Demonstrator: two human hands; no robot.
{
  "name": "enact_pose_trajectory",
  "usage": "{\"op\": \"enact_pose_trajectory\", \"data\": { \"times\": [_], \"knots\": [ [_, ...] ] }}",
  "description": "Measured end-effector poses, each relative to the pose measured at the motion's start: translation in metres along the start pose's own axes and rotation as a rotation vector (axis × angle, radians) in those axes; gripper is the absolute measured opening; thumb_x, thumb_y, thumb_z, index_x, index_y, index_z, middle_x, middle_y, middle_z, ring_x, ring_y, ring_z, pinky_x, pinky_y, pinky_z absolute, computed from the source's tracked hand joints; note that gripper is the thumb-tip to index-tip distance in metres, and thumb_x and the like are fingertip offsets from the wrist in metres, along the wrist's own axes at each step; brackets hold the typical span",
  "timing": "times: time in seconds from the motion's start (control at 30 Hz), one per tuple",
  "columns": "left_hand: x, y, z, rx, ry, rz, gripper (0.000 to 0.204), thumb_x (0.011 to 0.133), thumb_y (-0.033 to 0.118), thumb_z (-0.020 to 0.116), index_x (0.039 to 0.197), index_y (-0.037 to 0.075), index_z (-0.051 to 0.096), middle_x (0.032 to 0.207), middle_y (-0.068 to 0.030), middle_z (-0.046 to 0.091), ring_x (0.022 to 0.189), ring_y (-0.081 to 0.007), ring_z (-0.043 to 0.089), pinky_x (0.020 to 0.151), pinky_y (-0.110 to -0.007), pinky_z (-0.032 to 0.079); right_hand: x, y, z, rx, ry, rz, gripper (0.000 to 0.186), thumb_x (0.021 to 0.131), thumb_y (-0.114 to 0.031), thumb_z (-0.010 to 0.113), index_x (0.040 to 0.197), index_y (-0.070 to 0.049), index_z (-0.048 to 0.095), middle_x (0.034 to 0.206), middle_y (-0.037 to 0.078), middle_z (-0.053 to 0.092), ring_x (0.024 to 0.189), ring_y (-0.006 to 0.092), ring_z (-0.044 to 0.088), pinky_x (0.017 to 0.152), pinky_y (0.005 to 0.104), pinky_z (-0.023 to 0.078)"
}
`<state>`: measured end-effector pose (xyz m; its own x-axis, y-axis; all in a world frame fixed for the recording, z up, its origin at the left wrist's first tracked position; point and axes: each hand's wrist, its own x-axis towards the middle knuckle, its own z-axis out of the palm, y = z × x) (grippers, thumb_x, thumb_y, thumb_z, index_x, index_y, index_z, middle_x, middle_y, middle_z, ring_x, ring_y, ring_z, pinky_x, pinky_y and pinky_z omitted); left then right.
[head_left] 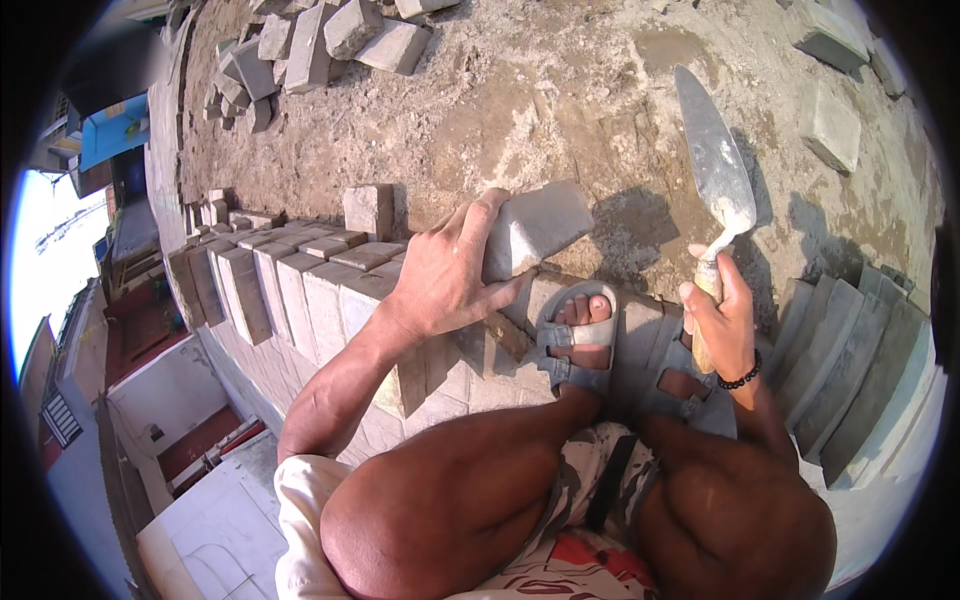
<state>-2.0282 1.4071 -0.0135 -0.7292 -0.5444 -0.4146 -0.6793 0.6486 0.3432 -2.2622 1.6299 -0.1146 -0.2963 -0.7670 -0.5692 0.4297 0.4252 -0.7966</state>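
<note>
My left hand (450, 265) grips a flat grey brick (545, 215) at the middle of the view, just above a row of bricks (295, 285) laid along the edge. Its fingers wrap over the brick's left side. My right hand (720, 320) is closed round the wooden handle of a metal trowel (712, 150), whose dusty blade points away from me over the sandy mortar-strewn ground (560, 100). A single upright brick (368, 210) stands behind the laid row, to the left of my left hand.
My sandalled feet (580, 340) are on the brickwork beneath me. Loose bricks (310, 50) lie piled at top left, more blocks (830, 130) at top right. Grey slabs (840, 360) lean at the right. At the left, past the brick edge, buildings (165, 405) show far below.
</note>
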Motion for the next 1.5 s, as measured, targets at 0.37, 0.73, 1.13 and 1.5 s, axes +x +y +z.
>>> {"op": "enact_pose_trajectory", "data": {
  "times": [0.37,0.73,1.13,1.5],
  "knots": [
    [-0.118,0.008,0.030,0.030,0.246,-0.085,0.090,0.059,0.009,0.088,0.134,0.000,0.039,0.110,-0.0256,0.058,0.090,-0.0422,0.063,0.074,-0.046,0.054,-0.010,-0.004,0.006,-0.068,-0.071,-0.027,0.041,0.092,-0.002,0.060,0.131,0.002,0.052,0.075,-0.001,0.054,0.056,0.0044,0.049,0.051,0.0213,0.039],
    [-0.207,0.017,0.134,0.231,0.659,-0.206,0.088,0.056,0.005,0.089,0.132,0.014,0.047,0.122,-0.0233,0.053,0.111,-0.0438,0.056,0.088,-0.055,0.048,-0.010,-0.001,0.009,-0.072,-0.115,-0.041,0.038,0.091,-0.002,0.059,0.128,0.004,0.052,0.072,0.001,0.055,0.054,0.0063,0.050,0.050,0.0227,0.040],
    [-0.242,0.007,0.215,0.404,0.559,-0.302,0.053,0.082,0.035,0.073,0.130,0.019,0.057,0.126,-0.0186,0.049,0.117,-0.0418,0.050,0.101,-0.059,0.038,-0.006,0.011,0.004,-0.074,-0.116,-0.075,0.039,0.092,-0.005,0.059,0.129,0.004,0.051,0.073,0.003,0.057,0.053,0.0089,0.052,0.050,0.0242,0.042],
    [-0.200,0.032,0.196,0.264,0.524,-0.361,0.065,0.080,0.020,0.077,0.140,0.019,0.050,0.138,-0.0236,0.043,0.125,-0.0456,0.043,0.100,-0.058,0.040,-0.006,0.014,-0.004,-0.077,-0.081,-0.055,0.039,0.090,-0.004,0.062,0.127,0.003,0.053,0.073,0.002,0.057,0.055,0.0078,0.052,0.051,0.0242,0.043]
  ]
}}
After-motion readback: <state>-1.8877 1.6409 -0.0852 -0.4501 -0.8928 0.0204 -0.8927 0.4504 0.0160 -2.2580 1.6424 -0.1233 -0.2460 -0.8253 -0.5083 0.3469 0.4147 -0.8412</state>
